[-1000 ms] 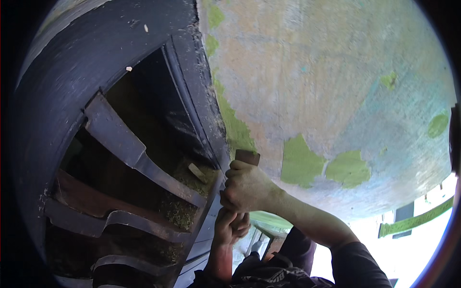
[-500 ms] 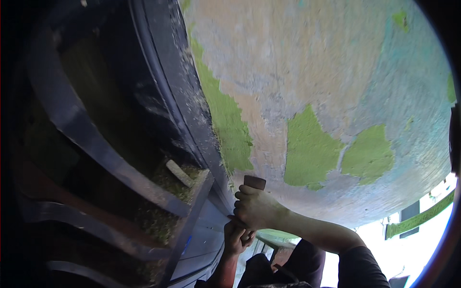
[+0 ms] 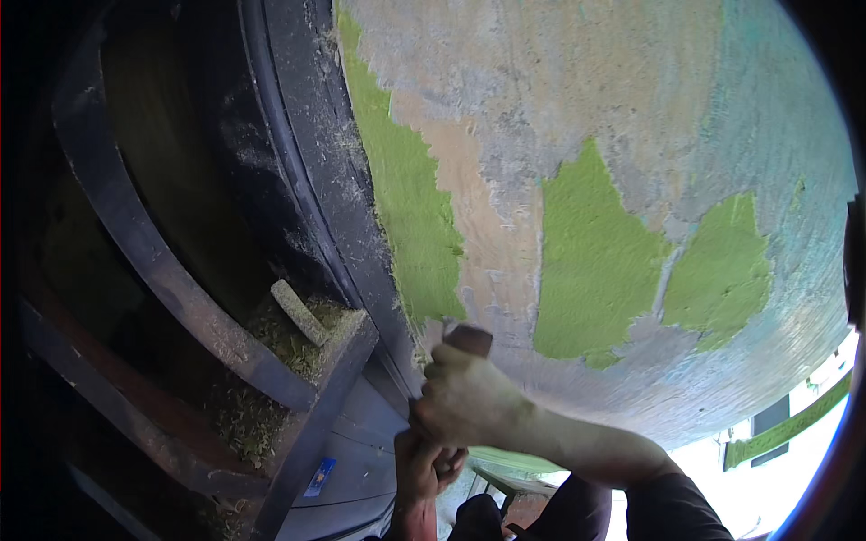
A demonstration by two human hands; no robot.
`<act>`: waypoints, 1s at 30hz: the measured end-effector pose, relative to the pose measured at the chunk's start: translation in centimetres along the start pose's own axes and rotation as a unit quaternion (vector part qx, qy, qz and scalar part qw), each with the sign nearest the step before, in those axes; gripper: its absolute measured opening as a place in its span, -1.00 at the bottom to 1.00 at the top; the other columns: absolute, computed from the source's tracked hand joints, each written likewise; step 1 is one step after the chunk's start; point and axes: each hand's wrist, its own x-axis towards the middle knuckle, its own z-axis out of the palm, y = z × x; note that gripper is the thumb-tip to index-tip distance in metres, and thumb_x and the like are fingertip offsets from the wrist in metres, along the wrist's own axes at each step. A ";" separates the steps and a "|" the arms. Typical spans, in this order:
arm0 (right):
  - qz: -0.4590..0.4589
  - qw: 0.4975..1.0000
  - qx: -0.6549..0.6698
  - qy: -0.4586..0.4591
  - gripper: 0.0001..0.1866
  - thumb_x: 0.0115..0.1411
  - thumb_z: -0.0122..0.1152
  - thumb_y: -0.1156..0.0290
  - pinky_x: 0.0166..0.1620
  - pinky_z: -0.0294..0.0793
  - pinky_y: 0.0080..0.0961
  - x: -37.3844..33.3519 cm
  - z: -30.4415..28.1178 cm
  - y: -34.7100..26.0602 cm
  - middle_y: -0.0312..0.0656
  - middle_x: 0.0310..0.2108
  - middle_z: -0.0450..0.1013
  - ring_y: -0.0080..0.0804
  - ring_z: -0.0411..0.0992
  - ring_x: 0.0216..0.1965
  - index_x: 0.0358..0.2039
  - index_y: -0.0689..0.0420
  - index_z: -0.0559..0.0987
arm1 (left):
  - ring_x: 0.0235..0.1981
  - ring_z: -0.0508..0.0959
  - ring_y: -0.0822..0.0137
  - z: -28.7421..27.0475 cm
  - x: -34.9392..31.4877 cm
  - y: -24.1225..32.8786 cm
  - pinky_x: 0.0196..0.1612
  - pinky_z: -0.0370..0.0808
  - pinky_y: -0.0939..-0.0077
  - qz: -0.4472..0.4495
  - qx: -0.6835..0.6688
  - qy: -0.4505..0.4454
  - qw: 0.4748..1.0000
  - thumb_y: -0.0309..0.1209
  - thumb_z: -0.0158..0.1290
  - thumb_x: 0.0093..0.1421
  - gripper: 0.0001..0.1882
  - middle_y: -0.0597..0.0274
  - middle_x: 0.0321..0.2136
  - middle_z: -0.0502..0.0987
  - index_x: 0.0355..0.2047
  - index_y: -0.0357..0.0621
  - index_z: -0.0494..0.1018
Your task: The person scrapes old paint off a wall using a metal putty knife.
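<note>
A scraper (image 3: 467, 338) with a flat, dark, broad head stands against the wall (image 3: 514, 234), at the lower end of a green paint strip (image 3: 410, 207). My right hand (image 3: 474, 397) is closed round it just below the head. Beneath it, my left hand (image 3: 422, 464) is closed at the tool's lower end, its grip partly hidden by the right hand. The wall shows bare, pale tan and grey plaster with ragged green patches (image 3: 600, 270). Where the scraper's edge meets the surface is blurred.
Left of the wall is a dark frame (image 3: 302, 180) with curved metal bars (image 3: 194, 288). Its ledge (image 3: 320, 361) carries flakes and a pale stick-like piece (image 3: 299, 311). A small blue label (image 3: 320, 478) is on the grey panel below. A green bar (image 3: 794, 424) crosses the bright right side.
Both hands have moved slightly left with the scraper, whose head is now beside the green strip's lower end. The whole view has shifted a little.
</note>
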 end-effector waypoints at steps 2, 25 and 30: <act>0.000 0.999 0.010 0.035 -0.80 -0.13 0.16 0.17 -0.24 0.23 -0.51 0.1 -0.8 0.5 -0.36 -0.70 0.42 -0.45 0.39 -0.52 -0.73 -0.02 0.57 | -0.86 0.24 0.51 0.6 -0.1 0.6 -0.90 0.03 0.66 -0.006 -0.011 -0.002 1.000 -0.22 0.03 0.22 -0.58 0.14 -0.72 0.35 -0.32 -0.49 0.37; -0.021 0.998 0.024 0.049 -0.85 -0.21 0.14 0.17 -0.26 0.26 -0.52 1.2 -7.0 1.8 -0.39 -0.73 0.41 -0.43 0.40 -0.54 -0.77 -0.11 0.55 | -0.89 0.21 0.50 5.3 -0.5 4.3 -0.89 0.02 0.70 0.008 0.045 0.095 0.994 -0.19 0.07 0.19 -0.59 0.12 -0.70 0.37 -0.30 -0.40 0.38; -0.010 0.996 0.015 0.083 -0.86 -0.17 0.14 0.18 -0.27 0.27 -0.53 1.6 -7.5 2.2 -0.39 -0.70 0.43 -0.42 0.41 -0.52 -0.75 -0.12 0.56 | -0.89 0.18 0.53 4.9 0.3 5.5 -0.89 0.01 0.72 0.008 0.029 0.048 0.998 -0.20 0.06 0.20 -0.61 0.14 -0.73 0.33 -0.31 -0.39 0.39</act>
